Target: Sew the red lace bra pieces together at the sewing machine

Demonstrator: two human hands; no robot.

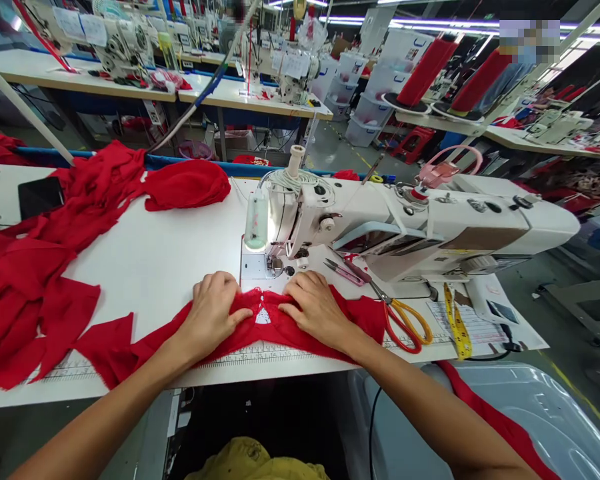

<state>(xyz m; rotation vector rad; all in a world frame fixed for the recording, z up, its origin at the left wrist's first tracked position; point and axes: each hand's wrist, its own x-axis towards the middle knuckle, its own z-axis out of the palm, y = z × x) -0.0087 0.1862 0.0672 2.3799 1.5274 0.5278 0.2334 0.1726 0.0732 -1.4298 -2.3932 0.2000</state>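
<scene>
A strip of red fabric [267,339] lies along the front of the sewing table, with a small white opening at its middle. My left hand [211,312] grips it left of that opening, fingers bent and thumb pointing inward. To the right, my right hand [316,312] holds the fabric in the same way. Just beyond my fingertips is the presser foot [274,265] of a white sewing machine [355,210]; the fabric lies in front of it. What is under my palms is hidden.
Orange-handled scissors [405,323], thread snips [345,272] and a yellow tape measure [457,323] lie to the right. Red fabric pieces [25,280] heap up at left beside a black phone [41,197]. A grey plastic bin [545,400] stands at lower right.
</scene>
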